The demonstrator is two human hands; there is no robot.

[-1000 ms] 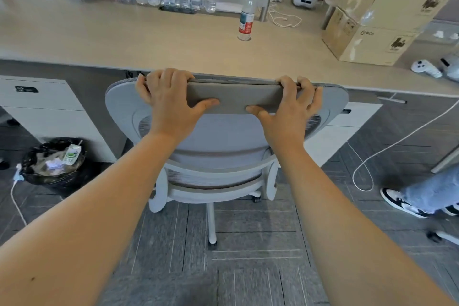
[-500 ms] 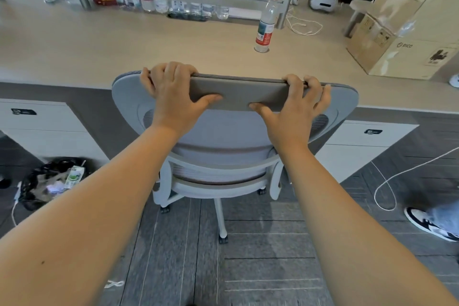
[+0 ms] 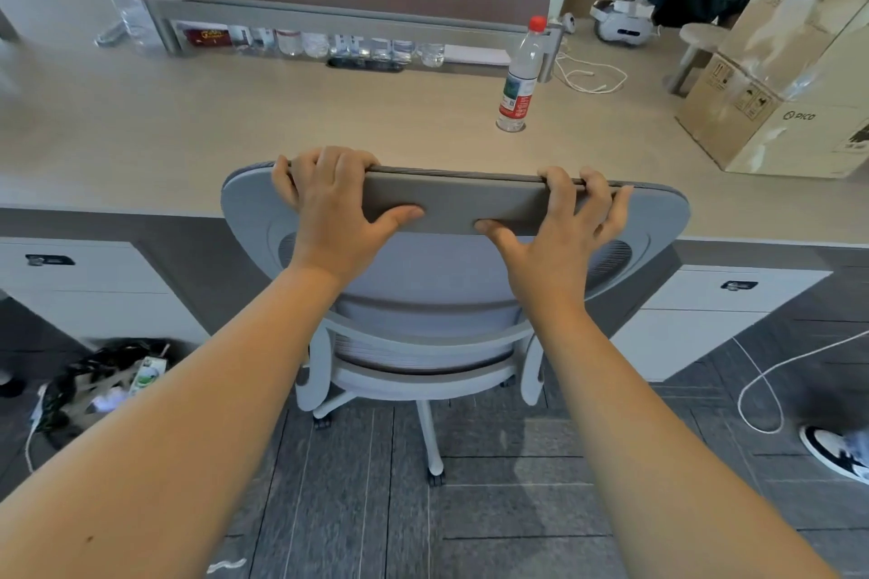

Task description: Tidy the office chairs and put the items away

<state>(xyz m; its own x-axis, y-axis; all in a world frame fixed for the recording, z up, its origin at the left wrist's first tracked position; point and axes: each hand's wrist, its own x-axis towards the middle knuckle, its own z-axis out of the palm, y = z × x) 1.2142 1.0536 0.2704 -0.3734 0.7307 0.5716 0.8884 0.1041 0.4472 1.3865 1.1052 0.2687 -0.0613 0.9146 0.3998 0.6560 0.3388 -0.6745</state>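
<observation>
Closer to the tabletop [image 3: 141,141] now, the office chair [image 3: 451,277] sits centred in the kneehole — left hand [image 3: 336,214] and right hand [image 3: 559,240] both clamp its backrest; pushed hard, it could bump the edge and topple the bottle [image 3: 517,85].

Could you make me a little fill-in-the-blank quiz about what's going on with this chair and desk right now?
1. Both the left hand and the right hand grip the top edge of the office chair's ____.
2. The water bottle standing on the desk has a ____ cap.
3. Cardboard boxes are stacked at the desk's ____ end.
4. The bin with rubbish stands on the ____.

Missing words: backrest; red; right; floor
</observation>
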